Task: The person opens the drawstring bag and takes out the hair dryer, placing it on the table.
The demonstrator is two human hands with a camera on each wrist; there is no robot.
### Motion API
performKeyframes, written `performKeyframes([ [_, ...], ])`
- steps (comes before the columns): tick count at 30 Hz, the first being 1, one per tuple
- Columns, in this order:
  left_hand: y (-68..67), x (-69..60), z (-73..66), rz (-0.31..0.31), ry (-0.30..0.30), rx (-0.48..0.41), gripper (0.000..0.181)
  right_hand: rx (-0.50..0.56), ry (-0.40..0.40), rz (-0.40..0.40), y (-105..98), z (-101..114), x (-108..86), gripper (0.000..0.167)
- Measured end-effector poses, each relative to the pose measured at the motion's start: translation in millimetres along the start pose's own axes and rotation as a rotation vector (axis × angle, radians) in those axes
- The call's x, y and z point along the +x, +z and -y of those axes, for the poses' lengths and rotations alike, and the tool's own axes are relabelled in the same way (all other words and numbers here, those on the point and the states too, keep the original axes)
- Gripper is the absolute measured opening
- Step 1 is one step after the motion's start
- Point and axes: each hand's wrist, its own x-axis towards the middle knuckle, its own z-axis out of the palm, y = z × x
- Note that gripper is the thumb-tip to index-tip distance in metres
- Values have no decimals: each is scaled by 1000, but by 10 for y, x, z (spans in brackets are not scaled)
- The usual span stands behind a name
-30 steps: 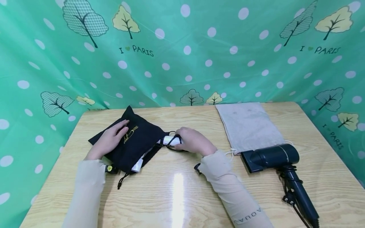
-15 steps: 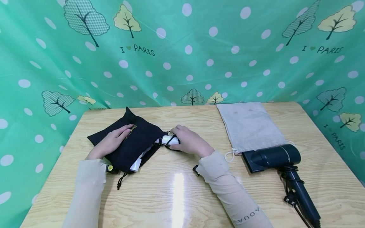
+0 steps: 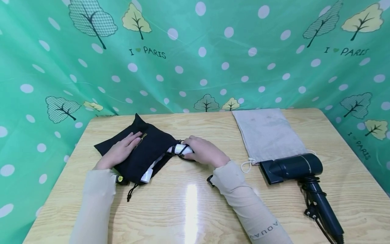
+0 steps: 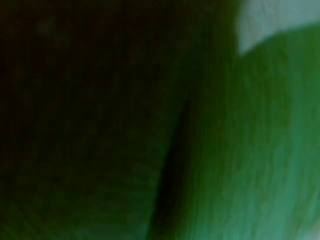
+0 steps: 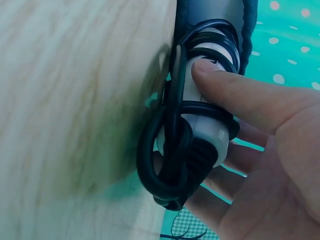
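On the left of the table lies a black drawstring bag (image 3: 156, 139) with a gold print. My left hand (image 3: 122, 150) rests on top of it, fingers extended. A white hair dryer (image 3: 180, 149) is mostly inside the bag; its handle, wrapped in black cord (image 5: 172, 110), sticks out of the mouth. My right hand (image 3: 207, 152) grips that handle end, the thumb on its upper side in the right wrist view. A white end piece (image 3: 147, 175) also shows at the bag's lower opening. The left wrist view is too dark and blurred to make out.
A dark hair dryer (image 3: 295, 167) with its cord wound round the handle lies at the right. Behind it is a flat grey drawstring bag (image 3: 268, 135). A green polka-dot curtain (image 3: 182, 81) hangs at the far edge of the wooden table (image 3: 164, 210).
My left hand has slid slightly across the bag, and its fingers now lie flatter over the gold print. My right hand keeps its grip on the handle with little movement.
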Motion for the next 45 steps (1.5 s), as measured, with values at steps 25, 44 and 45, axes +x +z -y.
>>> performKeyframes([
  [25,13,14,-38,-9,5,33,60,37,113,164,-175,-33,-91,30],
  [44,17,33,-81,-53,47,80,60,68,88,127,-173,-17,-77,49],
  [45,14,30,-89,-59,54,80,60,63,79,123,-163,-11,-69,54],
])
